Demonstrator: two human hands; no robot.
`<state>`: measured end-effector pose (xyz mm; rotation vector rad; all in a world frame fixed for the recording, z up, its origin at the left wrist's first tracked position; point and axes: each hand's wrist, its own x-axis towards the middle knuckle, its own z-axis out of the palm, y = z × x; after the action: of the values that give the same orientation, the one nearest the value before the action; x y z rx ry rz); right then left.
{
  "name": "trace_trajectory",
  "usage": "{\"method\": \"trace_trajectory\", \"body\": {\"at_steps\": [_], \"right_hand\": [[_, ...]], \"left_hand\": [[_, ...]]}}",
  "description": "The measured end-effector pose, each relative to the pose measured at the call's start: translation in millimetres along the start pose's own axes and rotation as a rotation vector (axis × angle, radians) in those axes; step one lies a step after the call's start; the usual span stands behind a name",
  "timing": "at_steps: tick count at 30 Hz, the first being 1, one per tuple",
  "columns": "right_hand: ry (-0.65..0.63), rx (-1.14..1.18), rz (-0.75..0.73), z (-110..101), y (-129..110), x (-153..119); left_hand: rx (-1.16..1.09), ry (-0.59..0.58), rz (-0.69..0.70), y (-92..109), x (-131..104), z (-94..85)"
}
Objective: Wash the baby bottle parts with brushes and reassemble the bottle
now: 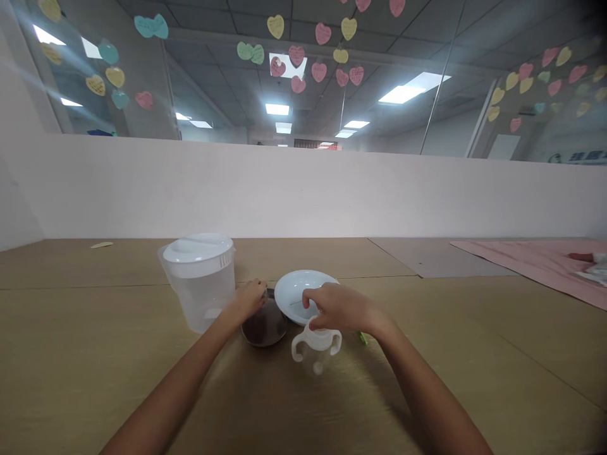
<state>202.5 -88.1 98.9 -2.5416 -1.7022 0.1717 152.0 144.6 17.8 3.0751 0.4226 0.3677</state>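
Note:
My left hand has its fingers closed at the far left rim of a dark brown round dish; the fingertips are partly hidden. Over a clear two-handled sippy cup with a white lid is my right hand. Its index finger is curled and apart from the thumb, which is at the top of the cup's lid. The cup looks upright, its lower part blurred. Behind the cup, a white plate is partly covered by my right hand; a thin dark line shows on it.
A translucent pitcher with a white lid stands left of my left hand. A small green item lies by my right wrist. Pink cloth and a grey mat lie at the far right. A white wall bounds the wooden table.

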Motion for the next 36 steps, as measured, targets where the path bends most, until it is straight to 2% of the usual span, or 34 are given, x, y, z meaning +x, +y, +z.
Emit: {"method": "trace_trajectory", "body": {"at_steps": [1,3,6,8,9,11,14,18,22,30,36], "right_hand": [[0.017,-0.023,0.014,0.9,-0.5,0.6],[0.029,-0.036,0.034,1.8,-0.1,1.6],[0.054,0.026,0.052,-2.4,4.1,-1.3],[0.124,0.087,0.065,-9.3,8.3,-8.1],[0.160,0.114,0.066,-13.5,10.4,-13.0],[0.184,0.167,0.043,-22.0,13.6,-24.0],[0.128,0.229,-0.021,-29.7,14.9,-36.8],[0.077,0.166,-0.027,-26.0,12.4,-34.5],[0.070,0.111,0.009,-18.2,12.7,-20.6],[0.063,0.242,-0.030,-15.6,15.4,-14.6],[0.048,0.225,-0.013,-16.6,17.9,-15.1]], "left_hand": [[0.013,-0.009,-0.010,0.5,-0.3,-1.0],[0.042,-0.009,-0.035,4.5,-3.4,-14.6],[0.012,0.089,-0.018,22.4,-16.3,-53.4],[-0.206,0.222,0.113,41.5,-30.1,-78.9],[-0.325,0.235,0.178,51.9,-37.6,-88.4],[-0.473,0.176,0.273,71.5,-51.6,-98.1],[-0.537,0.065,0.382,92.5,-63.3,-92.0],[-0.507,-0.025,0.447,104.1,-59.8,-71.7],[-0.496,-0.026,0.430,103.7,-52.3,-63.6],[-0.564,-0.072,0.376,97.6,-44.2,-62.7],[-0.744,-0.092,0.413,92.8,-42.7,-58.0]]}}
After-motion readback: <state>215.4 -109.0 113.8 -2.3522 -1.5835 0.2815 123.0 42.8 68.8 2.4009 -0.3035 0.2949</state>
